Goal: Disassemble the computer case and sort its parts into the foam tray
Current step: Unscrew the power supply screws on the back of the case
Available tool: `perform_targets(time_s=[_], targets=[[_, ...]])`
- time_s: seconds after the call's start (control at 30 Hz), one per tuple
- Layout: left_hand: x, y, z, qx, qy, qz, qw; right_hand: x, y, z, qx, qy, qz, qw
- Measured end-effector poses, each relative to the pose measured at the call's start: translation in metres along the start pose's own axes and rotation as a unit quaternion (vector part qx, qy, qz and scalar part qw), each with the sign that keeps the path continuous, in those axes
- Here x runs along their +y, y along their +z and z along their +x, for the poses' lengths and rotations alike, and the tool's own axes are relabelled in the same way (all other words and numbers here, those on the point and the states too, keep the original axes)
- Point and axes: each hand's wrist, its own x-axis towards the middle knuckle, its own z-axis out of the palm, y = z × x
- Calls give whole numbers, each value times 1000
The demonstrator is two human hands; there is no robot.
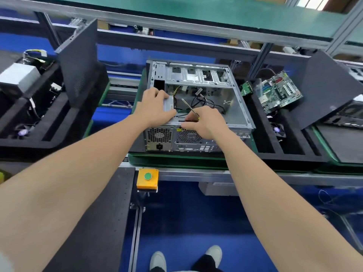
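Note:
An open computer case [237, 107] lies on its side on a green mat, its rear panel with fan grilles facing me. My left hand [155, 108] grips the power supply [168, 104] at the case's near left corner. My right hand [204, 122] holds a screwdriver [189, 107], whose shaft points up and away over the case, while its fingers touch the case's rear top edge. Black cables [204, 101] lie loose inside. A black foam tray [275, 134] to the right holds a green motherboard [279, 91] and a small fan [277, 130].
Another black foam tray [49, 122] on the left carries a silver power supply [18, 77] and a fan. Dark side panels [78, 61] lean upright on both sides. A yellow box with a green button [147, 178] sits on the conveyor rail before me.

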Motion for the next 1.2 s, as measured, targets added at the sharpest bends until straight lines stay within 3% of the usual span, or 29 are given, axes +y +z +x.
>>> perform_targets(time_s=[0.23, 0.33, 0.4, 0.5, 0.57, 0.7, 0.8, 0.93, 1.1, 1.2], targets=[[-3, 0, -3, -1, 11, -25, 1000, -4, -3, -5, -2, 0, -3, 1000], [-13, -2, -7, 47, 15, -139, 989, -14, 8, -16, 88, -57, 47, 993], [-22, 1, -20, 135, -44, -287, 947, -27, 19, -24, 139, -102, 129, 977], [-36, 13, -49, 196, -218, -466, 835, -49, 39, -29, 31, -85, 318, 944], [-48, 24, -65, 145, -295, -495, 804, -61, 58, -30, -67, -34, 420, 904], [-67, 48, -98, 22, -350, -545, 761, -63, 103, -40, -157, 18, 436, 886], [-72, 61, -117, -48, -316, -590, 741, -52, 133, -47, -148, 42, 370, 916], [-80, 73, -131, -134, -263, -661, 690, -40, 168, -47, -130, 169, 312, 926], [-82, 94, -136, -144, -233, -652, 707, -43, 184, -53, -187, 193, 419, 867], [-80, 99, -135, -145, -232, -650, 709, -42, 188, -58, -206, 194, 436, 854]])
